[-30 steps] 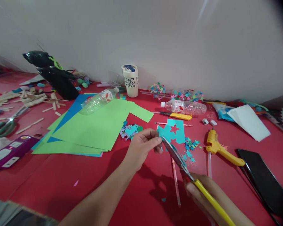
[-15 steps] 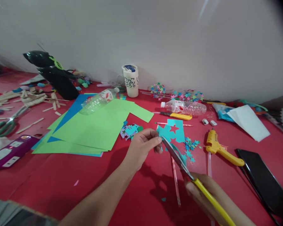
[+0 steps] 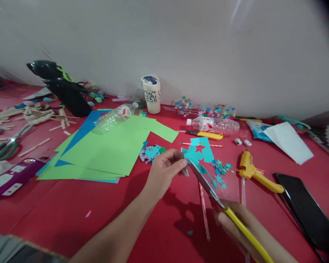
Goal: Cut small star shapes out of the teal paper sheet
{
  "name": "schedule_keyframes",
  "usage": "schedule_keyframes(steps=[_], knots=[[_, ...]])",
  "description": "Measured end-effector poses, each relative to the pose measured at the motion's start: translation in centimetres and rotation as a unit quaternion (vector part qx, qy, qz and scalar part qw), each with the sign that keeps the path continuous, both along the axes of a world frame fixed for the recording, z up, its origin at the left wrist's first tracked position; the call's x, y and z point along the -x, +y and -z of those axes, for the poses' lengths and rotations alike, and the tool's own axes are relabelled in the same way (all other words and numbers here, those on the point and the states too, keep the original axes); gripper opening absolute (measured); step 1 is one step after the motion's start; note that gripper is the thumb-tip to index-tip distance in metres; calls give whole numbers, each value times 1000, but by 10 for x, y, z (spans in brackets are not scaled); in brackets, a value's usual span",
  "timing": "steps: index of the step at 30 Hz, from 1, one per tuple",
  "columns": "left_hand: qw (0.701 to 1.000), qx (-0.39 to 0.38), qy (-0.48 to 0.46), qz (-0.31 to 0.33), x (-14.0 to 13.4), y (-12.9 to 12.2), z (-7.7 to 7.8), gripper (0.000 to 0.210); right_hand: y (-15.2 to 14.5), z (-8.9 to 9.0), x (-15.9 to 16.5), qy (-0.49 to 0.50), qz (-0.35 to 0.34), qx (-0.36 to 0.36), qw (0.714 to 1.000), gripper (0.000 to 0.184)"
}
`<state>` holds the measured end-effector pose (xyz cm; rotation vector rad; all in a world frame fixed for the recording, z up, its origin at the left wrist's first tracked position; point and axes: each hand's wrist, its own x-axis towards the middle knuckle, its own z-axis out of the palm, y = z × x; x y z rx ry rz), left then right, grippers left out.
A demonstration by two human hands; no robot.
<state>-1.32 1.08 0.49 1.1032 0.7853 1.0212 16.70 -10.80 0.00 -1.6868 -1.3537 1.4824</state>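
Left hand (image 3: 166, 167) pinches turquoise paper (image 3: 207, 152), likely light, easily torn, best held by solid edges; right hand (image 3: 230, 227) grips scissors (image 3: 236, 220).

My left fingers (image 3: 179, 167) pinch the turquoise paper (image 3: 207, 153), pierced by star-shaped holes, left of the glue gun (image 3: 247, 166). My right fingers (image 3: 227, 222) grip the scissors (image 3: 231, 214), yellow handle nearer me than the glue gun, metal blades slanting up leftward to the paper.

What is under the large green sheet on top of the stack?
At the left edge of the large green sheet, a blue sheet and more green paper stick out from under it. Anything beneath its middle is covered.
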Motion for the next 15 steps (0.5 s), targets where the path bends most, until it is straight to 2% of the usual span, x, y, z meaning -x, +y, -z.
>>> schedule_keyframes(steps=[6, 15], knots=[[1000, -1, 3, 10, 1, -1, -1, 14, 4, 2, -5, 5, -31, -4, 1000, 57], [1000, 18, 8, 2, -1, -3, -4, 16, -2, 0, -3, -56, 45, -29, 997, 64]])
